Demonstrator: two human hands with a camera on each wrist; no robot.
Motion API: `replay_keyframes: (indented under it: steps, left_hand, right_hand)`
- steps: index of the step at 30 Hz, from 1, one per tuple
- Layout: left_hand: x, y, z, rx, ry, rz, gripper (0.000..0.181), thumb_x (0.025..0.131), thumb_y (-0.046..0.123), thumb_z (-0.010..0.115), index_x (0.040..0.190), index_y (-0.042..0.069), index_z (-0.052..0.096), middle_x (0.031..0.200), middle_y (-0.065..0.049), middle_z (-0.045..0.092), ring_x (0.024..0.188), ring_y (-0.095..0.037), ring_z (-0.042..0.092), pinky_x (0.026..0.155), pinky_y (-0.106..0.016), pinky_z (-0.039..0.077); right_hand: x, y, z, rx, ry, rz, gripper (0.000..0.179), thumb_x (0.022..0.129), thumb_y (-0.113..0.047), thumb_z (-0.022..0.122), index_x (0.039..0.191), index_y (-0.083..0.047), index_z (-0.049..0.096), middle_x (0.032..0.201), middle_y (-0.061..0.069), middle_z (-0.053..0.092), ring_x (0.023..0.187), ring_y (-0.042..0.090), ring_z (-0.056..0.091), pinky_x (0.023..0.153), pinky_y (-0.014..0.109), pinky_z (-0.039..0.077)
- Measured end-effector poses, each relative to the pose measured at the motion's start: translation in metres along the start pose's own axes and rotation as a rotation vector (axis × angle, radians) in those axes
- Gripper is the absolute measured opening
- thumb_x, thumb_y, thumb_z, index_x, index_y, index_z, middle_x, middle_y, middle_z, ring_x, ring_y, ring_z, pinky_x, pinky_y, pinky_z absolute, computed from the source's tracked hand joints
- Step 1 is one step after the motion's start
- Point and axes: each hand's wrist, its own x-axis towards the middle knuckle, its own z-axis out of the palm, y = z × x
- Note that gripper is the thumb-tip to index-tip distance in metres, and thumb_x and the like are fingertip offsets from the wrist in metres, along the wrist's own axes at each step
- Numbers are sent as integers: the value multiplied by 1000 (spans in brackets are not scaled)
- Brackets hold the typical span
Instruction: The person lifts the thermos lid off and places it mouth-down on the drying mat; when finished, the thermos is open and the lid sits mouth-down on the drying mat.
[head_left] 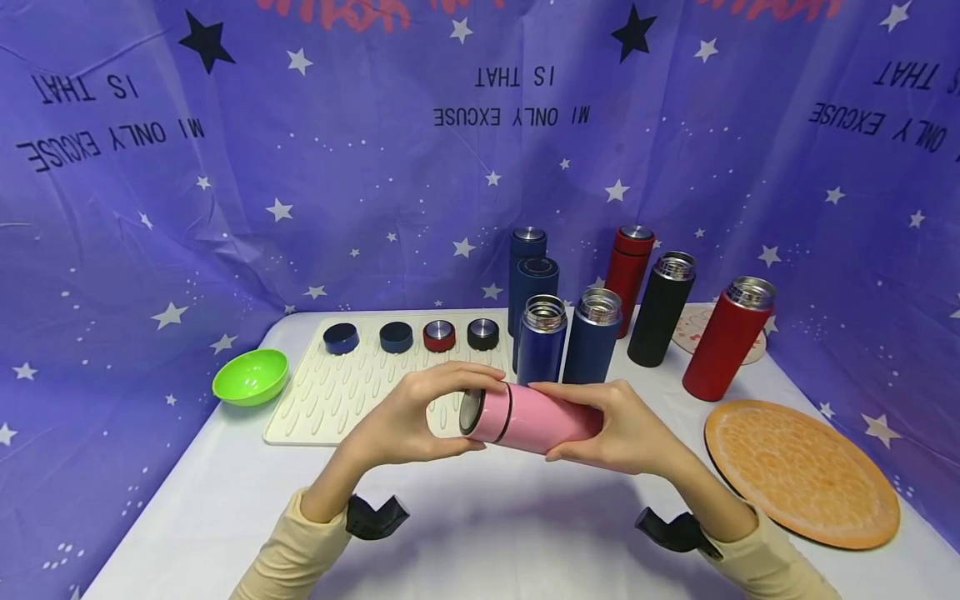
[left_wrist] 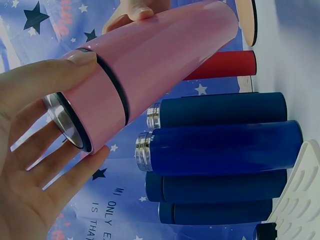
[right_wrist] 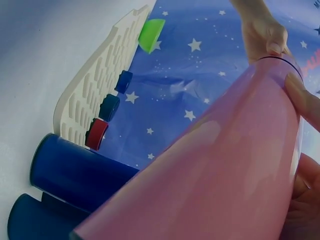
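Note:
Between both hands a pink thermos bottle (head_left: 543, 421) is held above the table, lying nearly sideways with its lid end to the left. My left hand (head_left: 397, 417) grips the pink lid (head_left: 492, 414), thumb on one side and fingers on the other. The lid sits on the bottle, with a black ring at the seam and a silver disc on top. My right hand (head_left: 633, 429) holds the body of the bottle near its base. In the left wrist view the thumb presses on the lid (left_wrist: 95, 110). The right wrist view shows the body (right_wrist: 215, 165) up close.
Behind the hands stand open blue bottles (head_left: 542, 346), an open black bottle (head_left: 660, 312), an open red bottle (head_left: 723, 346) and several lidded ones. A cream mat (head_left: 337, 400) bears several lids. A green bowl (head_left: 251, 379) sits left, an orange round mat (head_left: 802, 475) right.

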Motion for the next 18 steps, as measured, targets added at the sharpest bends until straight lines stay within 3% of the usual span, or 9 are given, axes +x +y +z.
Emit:
replay_keyframes:
  steps: [4,8,18]
  left_hand:
    - [-1,-1,-2,-7,12,-1,61,68,8,86,124,8,62,129,-6,60,121,-23,55,101,-37,46]
    - [-4,-4,-2,-44,20,-35,63,67,9,88,124,7,62,127,-5,61,116,-21,58,89,-32,54]
    - [-6,-1,0,-92,95,-338,56,70,19,88,121,14,63,111,4,66,96,-15,63,67,-27,59]
  right_hand:
    - [0,-1,2,-15,8,-7,68,70,-39,87,130,-18,62,109,-6,69,86,9,64,70,27,56]
    - [-1,-1,5,-37,20,-23,69,69,-39,87,130,-20,62,112,-7,68,88,8,64,72,27,56]
    - [2,-6,14,-179,109,-136,72,66,-28,90,130,-13,61,121,1,66,105,18,65,85,38,56]
